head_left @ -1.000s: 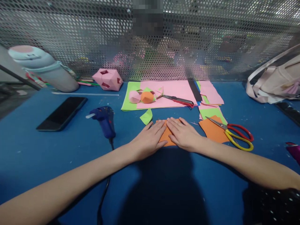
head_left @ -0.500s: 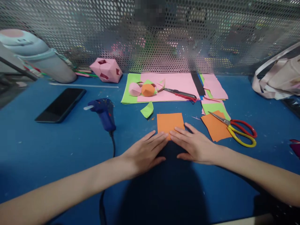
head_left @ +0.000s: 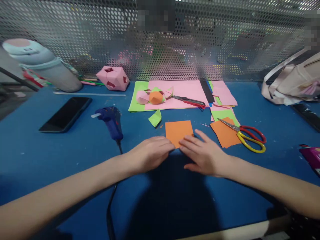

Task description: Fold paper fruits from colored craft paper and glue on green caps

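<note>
Had a blue table (head_left: pixel 25 160) filling most of the frame, backed by a perforated metal screen (head_left: pixel 87 33) right across the top. Saw a layer of pink and green paper sheets (head_left: pixel 183 86) at upper centre, plus a pale bag (head_left: pixel 295 80) at the right edge and a tilted-looking tumbler (head_left: pixel 62 76) in the upper left. Spotted a black phone (head_left: pixel 66 115) lying flat below the tumbler.

Found the left hand (head_left: pixel 152 151) just below centre, fingers bunched and curled, tips at the lower left corner of the orange square (head_left: pixel 177 130). Honestly couldn't tell about a pinch there, thumb being hidden. Had the right hand (head_left: pixel 200 153) opposite, fingers fanned out, tips resting on the square's lower right part.

Noticed scissors (head_left: pixel 237 129) at centre right, lying partly over more orange paper (head_left: pixel 223 136). Also had a pink paper ball (head_left: pixel 115 78) at upper left of centre and a blue glue gun (head_left: pixel 113 125) below it. Saw that orange square flat at centre, then a craft knife (head_left: pixel 188 99) on the sheets, and lastly a little folded green piece (head_left: pixel 155 118) just up and left of the square.
</note>
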Demonstrator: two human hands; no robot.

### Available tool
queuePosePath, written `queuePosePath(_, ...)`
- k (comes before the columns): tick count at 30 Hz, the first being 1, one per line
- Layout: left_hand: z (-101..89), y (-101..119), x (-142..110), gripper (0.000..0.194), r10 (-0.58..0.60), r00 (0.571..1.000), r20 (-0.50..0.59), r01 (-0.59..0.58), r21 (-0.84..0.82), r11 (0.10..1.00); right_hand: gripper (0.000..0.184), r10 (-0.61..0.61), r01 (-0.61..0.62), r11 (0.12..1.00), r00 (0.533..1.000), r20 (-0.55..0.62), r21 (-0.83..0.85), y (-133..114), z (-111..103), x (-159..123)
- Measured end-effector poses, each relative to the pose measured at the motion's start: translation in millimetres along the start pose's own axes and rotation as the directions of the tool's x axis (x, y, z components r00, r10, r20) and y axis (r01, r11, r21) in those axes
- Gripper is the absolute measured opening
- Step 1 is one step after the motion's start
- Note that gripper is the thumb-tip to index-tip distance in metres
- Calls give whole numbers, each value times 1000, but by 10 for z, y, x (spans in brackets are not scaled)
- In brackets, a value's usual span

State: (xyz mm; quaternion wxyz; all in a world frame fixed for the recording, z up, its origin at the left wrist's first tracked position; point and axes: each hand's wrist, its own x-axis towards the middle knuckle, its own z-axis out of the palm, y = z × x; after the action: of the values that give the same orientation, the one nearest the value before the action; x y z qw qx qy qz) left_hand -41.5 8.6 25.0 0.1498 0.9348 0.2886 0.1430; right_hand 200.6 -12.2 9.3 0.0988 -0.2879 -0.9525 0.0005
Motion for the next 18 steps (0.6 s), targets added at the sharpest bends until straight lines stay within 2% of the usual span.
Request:
queuePosePath(2, 86, -1, -11, 22, 66, 996, 57, -62, -58, 996, 56, -27, 26, 1000, 999, 27, 12, -56, 71, 115)
queuePosePath(4, 180, -26, -78, 24, 84, 995, 57, -79, -83, 993, 53, -11, 10, 999, 999, 36, 31, -59, 113, 161)
queuePosePath(8, 287, -92, -237, 26, 90, 996, -12, -90, -25, 996, 41, 41, -43, 997, 998, 37, 63, 22, 67, 88)
queuePosePath(12, 279, -88, -239, 26, 114, 993, -25, -114, 15, 993, 39, 71, -72, 997, 997, 42, 18, 35, -9, 47)
queuePosePath(15, 258, -39, -175, 24, 86, 996, 16, -86, 45, 995, 42, 45, -44, 998, 999, 28, -39, -4, 10, 94)
queuePosePath(18, 217, 7, -164, 24, 66, 996, 53, -73, 143, 987, 39, 22, -20, 998, 1000, 18, -57, 12, 19, 86)
